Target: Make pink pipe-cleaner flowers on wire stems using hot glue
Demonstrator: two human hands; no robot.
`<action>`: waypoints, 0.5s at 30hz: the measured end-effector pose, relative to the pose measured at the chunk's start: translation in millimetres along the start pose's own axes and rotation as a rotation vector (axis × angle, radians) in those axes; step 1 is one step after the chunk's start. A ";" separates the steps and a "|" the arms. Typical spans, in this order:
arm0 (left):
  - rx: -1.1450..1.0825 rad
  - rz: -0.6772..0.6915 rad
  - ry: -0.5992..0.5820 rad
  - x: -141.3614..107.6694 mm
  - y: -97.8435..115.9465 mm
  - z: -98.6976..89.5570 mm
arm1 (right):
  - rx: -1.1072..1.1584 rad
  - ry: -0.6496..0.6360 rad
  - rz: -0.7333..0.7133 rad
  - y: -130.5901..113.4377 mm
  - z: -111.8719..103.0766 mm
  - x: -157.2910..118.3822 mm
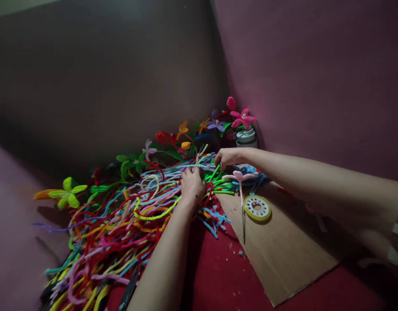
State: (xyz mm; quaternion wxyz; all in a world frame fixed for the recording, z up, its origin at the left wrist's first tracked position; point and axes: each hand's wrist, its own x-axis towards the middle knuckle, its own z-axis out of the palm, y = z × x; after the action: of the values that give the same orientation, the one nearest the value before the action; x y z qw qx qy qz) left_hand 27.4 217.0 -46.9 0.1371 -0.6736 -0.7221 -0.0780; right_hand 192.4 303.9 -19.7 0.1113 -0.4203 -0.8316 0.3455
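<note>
A large heap of multicoloured pipe cleaners spreads across the left and middle. My left hand is on the heap's right part, its fingers curled down around some pipe cleaners; the fingertips are partly hidden among them. Farther back and to the right, my right hand is closed in a pinch at the end of a bright green pipe cleaner. Just in front of that hand, a pale pink pipe-cleaner flower on a thin stem lies on the cardboard, beside a yellow-rimmed roll of tape.
Finished pipe-cleaner flowers line the wall, among them a lime one and a pink one. A lidded grey container stands in the corner. Yellow-and-black tool handles poke out at the lower left. Scraps dot the red surface.
</note>
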 end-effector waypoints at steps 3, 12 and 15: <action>0.002 0.001 -0.014 -0.2 0.3 -0.7 | -0.021 0.023 0.026 -0.4 -0.9 -1.2; 0.023 0.029 -0.044 -4.9 4.1 -3.9 | -0.255 0.042 0.145 -7.8 11.1 11.6; 0.037 0.035 -0.066 -5.0 7.5 -5.4 | -0.343 0.024 0.150 -8.6 11.4 15.1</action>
State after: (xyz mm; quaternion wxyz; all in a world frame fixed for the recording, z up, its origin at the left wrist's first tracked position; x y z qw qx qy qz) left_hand 35.6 211.2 -43.8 0.1271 -0.6858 -0.7155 -0.0399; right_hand 172.2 306.6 -24.0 0.0220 -0.4980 -0.8433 0.2008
